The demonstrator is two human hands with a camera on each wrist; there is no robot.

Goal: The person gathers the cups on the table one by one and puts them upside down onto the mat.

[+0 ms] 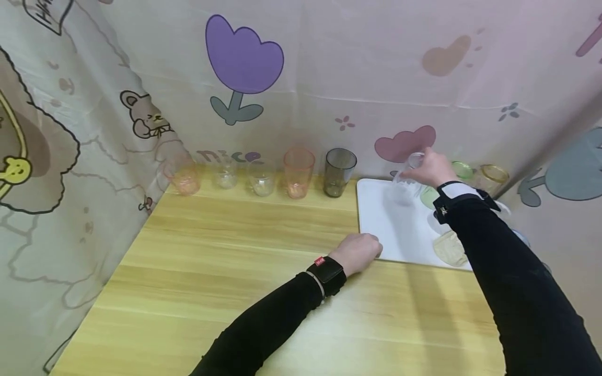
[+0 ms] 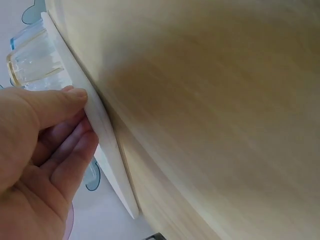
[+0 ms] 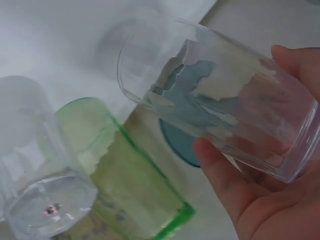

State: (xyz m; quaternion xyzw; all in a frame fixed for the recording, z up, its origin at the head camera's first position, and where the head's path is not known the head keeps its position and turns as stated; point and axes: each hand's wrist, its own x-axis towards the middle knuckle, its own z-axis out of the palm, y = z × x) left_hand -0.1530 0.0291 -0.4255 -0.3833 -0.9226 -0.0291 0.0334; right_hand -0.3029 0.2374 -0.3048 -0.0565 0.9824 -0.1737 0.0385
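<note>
My right hand (image 1: 430,169) grips a clear drinking glass (image 3: 220,100) by its thick base end, over the back of a white tray (image 1: 385,224). The glass's mouth points down toward the tray; whether it touches is unclear. In the right wrist view, a green glass (image 3: 120,175) and another clear glass (image 3: 45,165) stand mouth down beside it. At the tray's front edge, my left hand (image 1: 357,253) holds the rim between thumb and curled fingers. An amber-rimmed glass (image 2: 35,60) sits on the tray beyond those fingers.
Along the back of the wooden table (image 1: 211,287) runs a row of glasses, among them a pink tumbler (image 1: 298,172) and a dark grey tumbler (image 1: 339,172). A yellowish glass (image 1: 491,177) stands at the back right. A patterned curtain (image 1: 320,62) hangs behind.
</note>
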